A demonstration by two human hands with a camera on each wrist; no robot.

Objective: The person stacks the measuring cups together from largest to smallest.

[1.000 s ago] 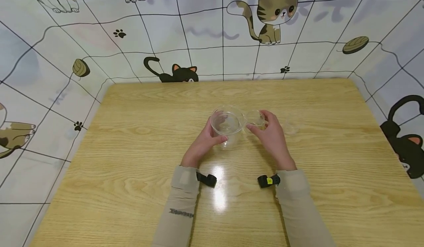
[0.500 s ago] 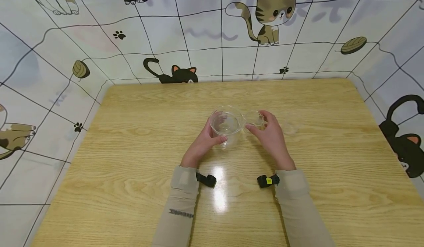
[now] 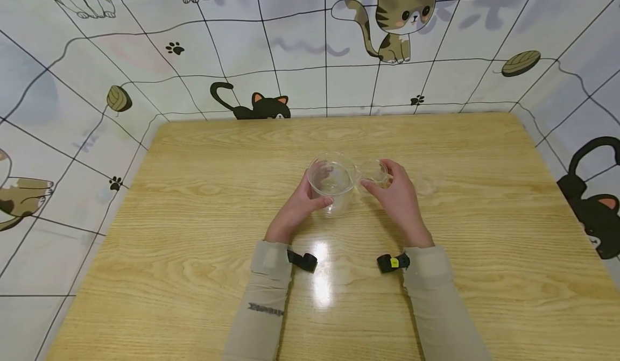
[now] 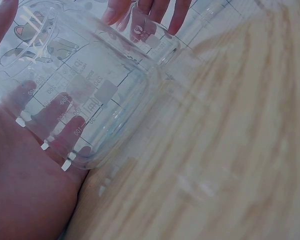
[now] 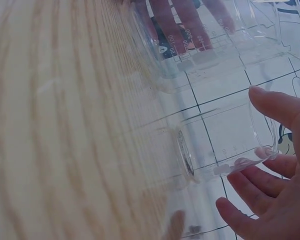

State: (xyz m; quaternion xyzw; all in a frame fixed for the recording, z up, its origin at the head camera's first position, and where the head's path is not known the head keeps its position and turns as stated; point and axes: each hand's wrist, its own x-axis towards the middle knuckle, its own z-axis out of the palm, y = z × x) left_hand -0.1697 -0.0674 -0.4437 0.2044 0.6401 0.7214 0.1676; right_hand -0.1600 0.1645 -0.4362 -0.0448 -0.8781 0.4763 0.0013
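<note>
Curled round the larger clear glass beaker (image 3: pixel 333 181) is my left hand (image 3: pixel 299 209), with several fingers showing through the glass on the far side. That beaker (image 4: pixel 90 95) bears white graduation marks. Just to its right stands a smaller clear beaker (image 3: pixel 372 174); my right hand (image 3: pixel 399 202) holds it near the rim, thumb on one side and fingers on the other. In the right wrist view the small beaker (image 5: pixel 220 137) is upright beside the large one (image 5: pixel 190 45). Whether the two beakers touch I cannot tell.
A wooden table (image 3: pixel 194 275) carries both beakers, with a bright light reflection near the front middle. White panels with cat drawings (image 3: pixel 300 43) stand along the back and both sides. Black straps circle both wrists.
</note>
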